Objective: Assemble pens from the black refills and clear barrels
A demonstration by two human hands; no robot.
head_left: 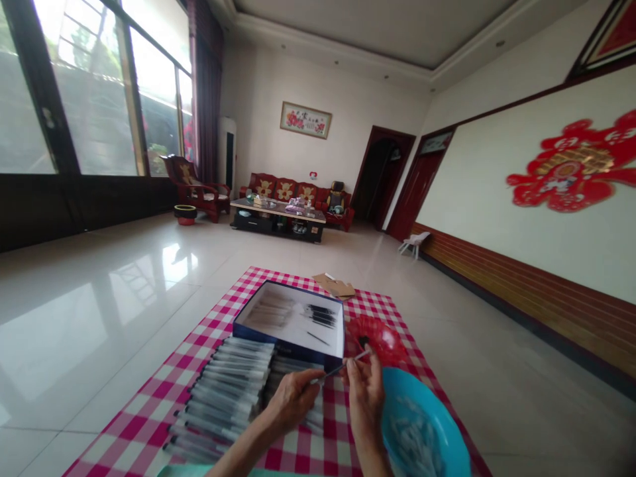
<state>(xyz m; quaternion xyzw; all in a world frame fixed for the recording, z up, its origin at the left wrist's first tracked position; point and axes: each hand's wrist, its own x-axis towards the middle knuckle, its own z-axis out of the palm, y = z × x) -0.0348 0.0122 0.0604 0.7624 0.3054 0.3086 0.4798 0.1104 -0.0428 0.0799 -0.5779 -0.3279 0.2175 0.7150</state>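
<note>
Slender pen piece (pixel 342 366): held in the air between both hands, slanting up to the right, just in front of the box's near right corner. Dark along part of its length, pale toward the right end; too small to tell whether it is one part or two joined.

Left hand (pixel 297 395): fingers curled closed on the lower left end. Right hand (pixel 365 381): narrow pinch, thumb and fingertips on the upper right end.

Below and left of the left hand: stacked clear pens (pixel 231 387), dark ends pointing left, lying on a pink-and-white checked cloth (pixel 163 391). More pieces lie partly hidden under that hand.

Beyond the hands: shallow dark-blue box with white interior (pixel 291 334). Inside, pale tubes (pixel 271 309) at left, a group of thin black sticks (pixel 320 314) at right, one lone stick (pixel 318 338) nearer the front.

Right of the box: red dish (pixel 390 339), small dark matter in it. Nearer, beside the right hand: blue basin (pixel 428 389) containing translucent pieces (pixel 416 434), blurred.

Far edge of cloth: brown cardboard (pixel 338 287).

Across the tiled floor (pixel 497 371): low table (pixel 275 212), with a red sofa (pixel 285 191) behind.
</note>
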